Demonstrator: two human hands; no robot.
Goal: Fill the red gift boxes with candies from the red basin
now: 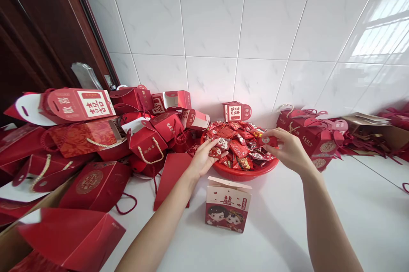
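Observation:
A red plastic basket (pixel 246 174) is heaped with small red wrapped candies (pixel 239 148). Over its left rim, my left hand (pixel 204 158) holds several candy packets (pixel 220 144) between thumb and fingers. My right hand (pixel 289 148) pinches one small red candy packet (pixel 267 140) at the basket's right edge. In front of the basket, a white and red gift box (pixel 227 206) printed with two cartoon faces stands upright, its top flaps open. Its inside is hidden from this angle.
Many red gift boxes (pixel 92 182) with rope handles are piled on the left. Filled-looking red boxes (pixel 300 131) stand at the right by the tiled wall (pixel 211 16), near a stack of flat cards (pixel 366 119). A dark wooden door (pixel 41 29) is at the back left.

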